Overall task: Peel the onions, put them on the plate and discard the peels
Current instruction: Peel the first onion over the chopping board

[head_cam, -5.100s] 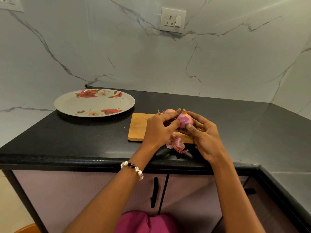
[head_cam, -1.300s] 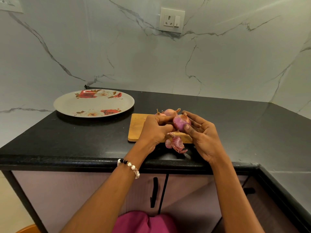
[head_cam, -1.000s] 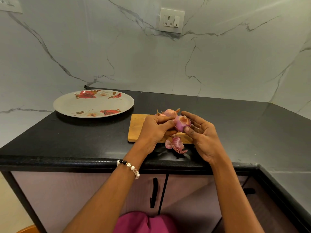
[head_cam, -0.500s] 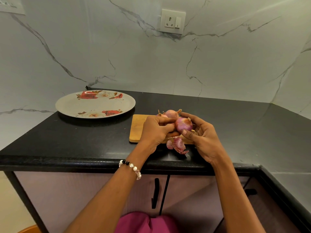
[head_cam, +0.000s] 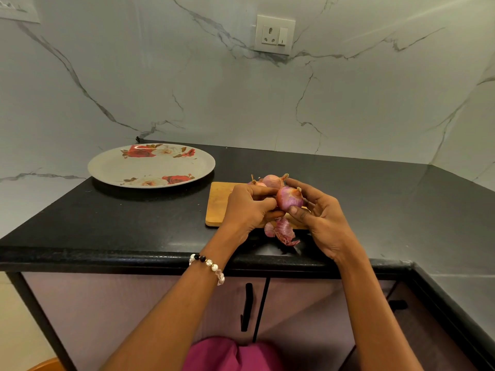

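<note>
A pink-red onion [head_cam: 289, 198] is held above the wooden cutting board [head_cam: 218, 203] between both hands. My right hand [head_cam: 320, 220] cradles it from the right with thumb and fingers around it. My left hand [head_cam: 250, 206] pinches at its left side, where skin is coming away. Two unpeeled onions [head_cam: 272, 180] lie on the board just behind my hands. Loose purple peels [head_cam: 281, 231] sit on the counter at the board's near edge. The floral plate [head_cam: 151, 165] rests at the back left with nothing on it.
The black counter [head_cam: 107, 223] runs into a corner on the right and meets a marble wall with a socket [head_cam: 274, 34]. Cabinet doors with black handles [head_cam: 247, 307] are below the counter's front edge.
The onion has been turned in my fingers while my left hand keeps picking at its skin. Both hands stay over the board, and the peel pile looks the same.
</note>
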